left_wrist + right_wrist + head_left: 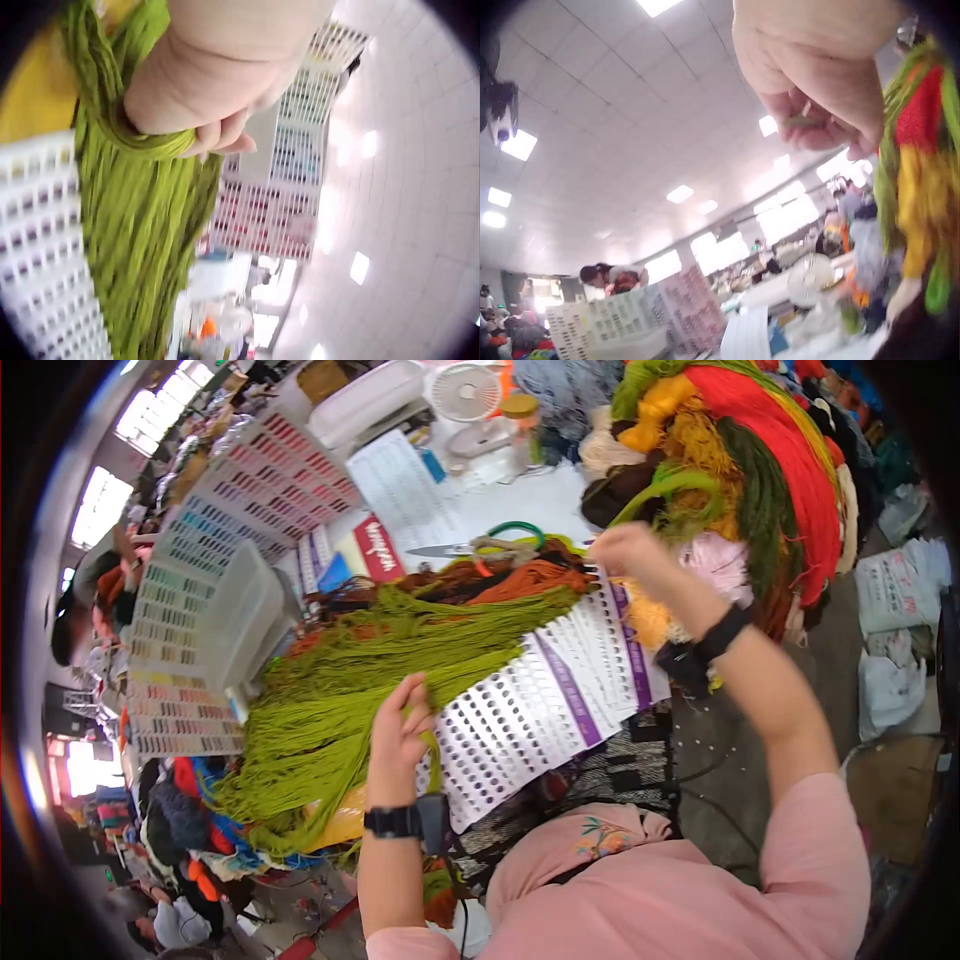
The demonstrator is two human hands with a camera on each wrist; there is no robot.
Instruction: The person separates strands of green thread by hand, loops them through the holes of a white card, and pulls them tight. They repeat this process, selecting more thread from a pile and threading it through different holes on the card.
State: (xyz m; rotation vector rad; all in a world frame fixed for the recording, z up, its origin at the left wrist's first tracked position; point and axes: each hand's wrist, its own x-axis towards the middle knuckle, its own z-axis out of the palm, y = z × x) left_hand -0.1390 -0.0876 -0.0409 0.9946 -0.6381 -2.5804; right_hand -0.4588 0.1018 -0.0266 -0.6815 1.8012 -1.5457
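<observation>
Long olive-green yarn lies in a thick hank across the table. My left hand is at its near end. In the left wrist view, a bundle of the green yarn loops round that hand, whose fingers curl on it. My right hand is raised over the far right end of the hank, fingers curled. The right wrist view shows a bit of green strand pinched in the right hand's fingers. White perforated cards with purple bands lie under the yarn.
Green-handled scissors lie behind the hank, beside a red-and-white box. Colour sample boards and a clear plastic bin stand at left. Red, yellow and green yarn hanks pile up at the right; a small fan stands behind.
</observation>
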